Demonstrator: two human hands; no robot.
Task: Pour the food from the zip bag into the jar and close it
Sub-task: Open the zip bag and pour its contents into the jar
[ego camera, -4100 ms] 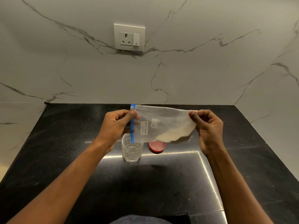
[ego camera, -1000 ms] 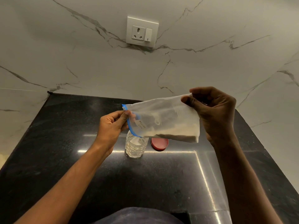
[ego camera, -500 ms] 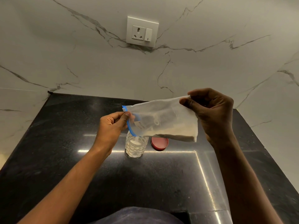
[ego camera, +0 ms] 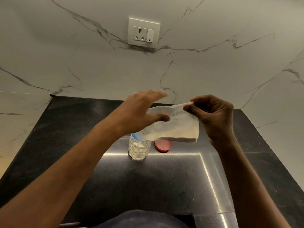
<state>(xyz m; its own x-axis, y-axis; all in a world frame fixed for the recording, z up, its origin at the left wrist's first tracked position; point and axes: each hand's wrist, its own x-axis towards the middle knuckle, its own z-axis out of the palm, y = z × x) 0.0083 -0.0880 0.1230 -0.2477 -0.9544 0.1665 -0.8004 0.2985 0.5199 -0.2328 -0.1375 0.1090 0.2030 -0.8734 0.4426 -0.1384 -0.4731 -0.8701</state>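
Note:
My right hand (ego camera: pixel 213 116) pinches the upper back corner of a clear zip bag (ego camera: pixel 179 127) with a blue zip strip, holding it tilted so its blue mouth rests at the rim of a small clear jar (ego camera: pixel 139 149). Pale, fine food lies along the bag's lower edge, and some is in the jar. My left hand (ego camera: pixel 141 112) is blurred, fingers spread, over the bag's middle and mouth end; I cannot tell whether it touches the bag. A red lid (ego camera: pixel 163 146) lies flat on the black counter (ego camera: pixel 82 145) just right of the jar, partly behind the bag.
A marble wall with a white socket and switch (ego camera: pixel 144 32) rises behind the counter. Marble side walls close in at left and right. A dark piece of my clothing (ego camera: pixel 139 219) shows at the bottom edge.
My left hand has let go of the bag's blue mouth and swung up and right over the bag, fingers spread. The bag's mouth has dropped to the jar rim. The jar holds more food.

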